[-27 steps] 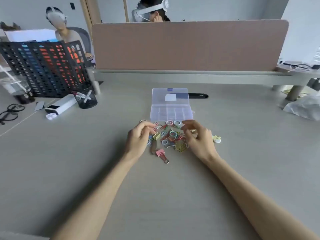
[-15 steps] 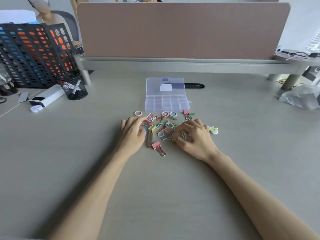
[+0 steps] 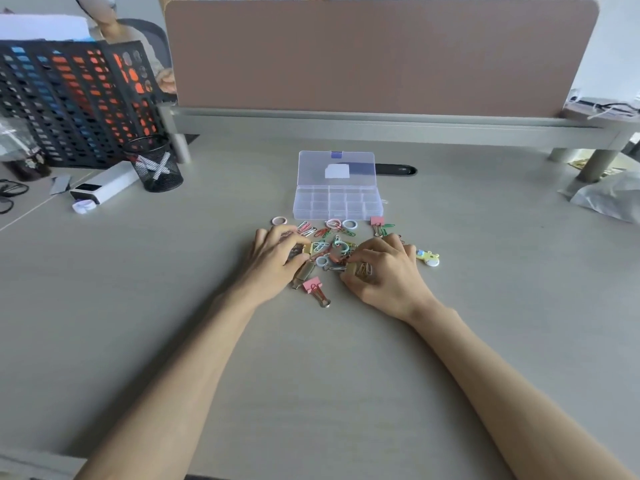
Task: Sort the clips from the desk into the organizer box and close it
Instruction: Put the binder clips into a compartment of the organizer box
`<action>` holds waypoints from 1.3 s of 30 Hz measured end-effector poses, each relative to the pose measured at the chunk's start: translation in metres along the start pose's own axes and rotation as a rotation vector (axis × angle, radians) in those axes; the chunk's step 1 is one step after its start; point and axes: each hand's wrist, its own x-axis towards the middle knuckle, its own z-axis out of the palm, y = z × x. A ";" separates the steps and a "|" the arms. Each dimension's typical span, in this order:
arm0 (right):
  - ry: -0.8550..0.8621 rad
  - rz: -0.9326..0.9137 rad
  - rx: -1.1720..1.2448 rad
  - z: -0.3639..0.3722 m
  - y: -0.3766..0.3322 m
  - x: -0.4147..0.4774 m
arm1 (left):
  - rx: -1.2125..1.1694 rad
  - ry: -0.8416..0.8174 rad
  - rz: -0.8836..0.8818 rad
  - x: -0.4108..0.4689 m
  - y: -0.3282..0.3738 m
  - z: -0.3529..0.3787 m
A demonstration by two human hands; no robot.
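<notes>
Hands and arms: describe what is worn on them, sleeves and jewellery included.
The left hand and right hand are bare: no gloves, and no rings or watch show. The left forearm and right forearm are bare to the frame's bottom edge; no sleeve is in view.

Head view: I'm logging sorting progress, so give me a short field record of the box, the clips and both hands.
organizer box: open, lid up, beyond the pile
compartments: no clips seen inside
clips: loose mixed pile on the desk, between box and hands
left hand: fingers curled on clips at pile's left
right hand: fingers curled on clips at pile's right
pink binder clip: at pile's near edge
</notes>
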 end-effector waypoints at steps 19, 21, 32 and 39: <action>0.086 0.144 0.549 0.013 -0.015 0.053 | -0.512 0.109 -0.126 0.026 0.003 -0.013; 0.079 0.165 0.584 0.015 -0.015 0.056 | -0.501 0.118 -0.118 0.027 0.002 -0.010; -0.011 0.166 0.624 0.019 -0.015 0.063 | -0.439 0.121 0.023 0.030 -0.001 -0.004; -0.048 0.142 0.571 0.020 -0.015 0.060 | -0.415 0.153 0.058 0.027 -0.001 -0.002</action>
